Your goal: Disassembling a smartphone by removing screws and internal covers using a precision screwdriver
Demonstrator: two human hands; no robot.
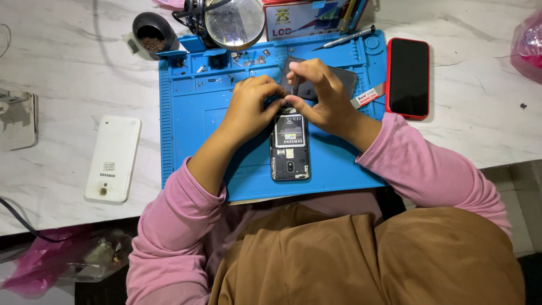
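Note:
An opened black phone [289,152] lies back-up on the blue work mat [192,124], its battery and camera exposed. My left hand [250,107] rests on the phone's far end, fingers curled against it. My right hand [316,93] pinches a thin dark tool [295,85] upright over that same far end, beside the left fingers. A dark back cover [344,79] lies on the mat just behind my right hand, partly hidden.
A white phone [113,158] lies back-up at left; a red-edged phone [408,77] lies screen-up at right. A magnifier lamp [234,22], a dark cup [151,31], a screwdriver [347,38] and small parts sit at the mat's far edge. Pink bags lie at the corners.

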